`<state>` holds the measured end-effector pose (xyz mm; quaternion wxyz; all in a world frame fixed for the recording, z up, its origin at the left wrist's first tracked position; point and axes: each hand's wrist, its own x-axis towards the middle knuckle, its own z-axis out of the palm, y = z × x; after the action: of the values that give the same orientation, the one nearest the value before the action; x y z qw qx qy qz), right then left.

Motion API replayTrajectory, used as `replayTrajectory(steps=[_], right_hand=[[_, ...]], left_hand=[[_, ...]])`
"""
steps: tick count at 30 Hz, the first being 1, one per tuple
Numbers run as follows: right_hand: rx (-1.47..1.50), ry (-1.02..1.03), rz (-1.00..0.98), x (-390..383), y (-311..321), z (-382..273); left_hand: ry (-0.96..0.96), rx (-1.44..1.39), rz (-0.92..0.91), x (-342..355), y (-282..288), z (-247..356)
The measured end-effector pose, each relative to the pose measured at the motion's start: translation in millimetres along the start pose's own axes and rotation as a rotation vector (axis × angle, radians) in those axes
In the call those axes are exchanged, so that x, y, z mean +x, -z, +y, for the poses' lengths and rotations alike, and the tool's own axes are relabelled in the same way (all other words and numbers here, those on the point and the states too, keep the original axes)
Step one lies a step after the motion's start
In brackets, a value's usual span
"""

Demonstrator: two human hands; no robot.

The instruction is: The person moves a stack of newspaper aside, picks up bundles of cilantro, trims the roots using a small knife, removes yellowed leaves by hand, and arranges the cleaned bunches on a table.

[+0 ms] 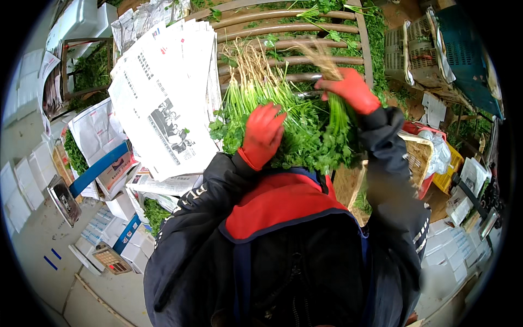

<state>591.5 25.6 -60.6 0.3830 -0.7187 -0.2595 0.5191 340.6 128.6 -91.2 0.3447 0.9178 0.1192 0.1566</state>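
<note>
A pile of cilantro [250,92] with pale roots lies on a slatted metal rack [283,28], its roots at the far side and its leaves toward me. My left hand [263,133], in a red glove, rests on the stems and leaves at the pile's left part, fingers loosely bent and a little apart. At the pile's right side my right hand [351,91], also gloved in red, is closed round a cilantro bunch [339,115]. The roots of that bunch stick out past the glove, slightly blurred, while its leaves hang toward me.
A stack of newspaper sheets [158,98] lies left of the pile. Plastic crates [422,46] stand at the far right, and a yellow basket [449,169] sits nearer. White foam boxes [111,226] and a scale with a blue bar [98,166] are on the left.
</note>
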Motion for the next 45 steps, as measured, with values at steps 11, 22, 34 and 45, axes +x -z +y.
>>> replayTrajectory(steps=[11, 22, 34, 45], right_hand=[[-0.417, 0.041, 0.073, 64.7, -72.1, 8.2], [0.298, 0.115, 0.132, 11.6, -30.5, 22.8], [-0.151, -0.008, 0.659, -48.9, 28.0, 19.4], [-0.057, 0.151, 0.500, -34.5, -59.7, 3.1]], left_hand=[[-0.062, 0.037, 0.015, -16.7, -2.6, -36.3], [0.611, -0.939, -0.216, 72.6, -20.0, -9.2], [0.669, -1.129, -0.357, 68.6, -30.2, -24.9], [0.637, -1.091, -0.323, 68.7, -30.4, 2.0]])
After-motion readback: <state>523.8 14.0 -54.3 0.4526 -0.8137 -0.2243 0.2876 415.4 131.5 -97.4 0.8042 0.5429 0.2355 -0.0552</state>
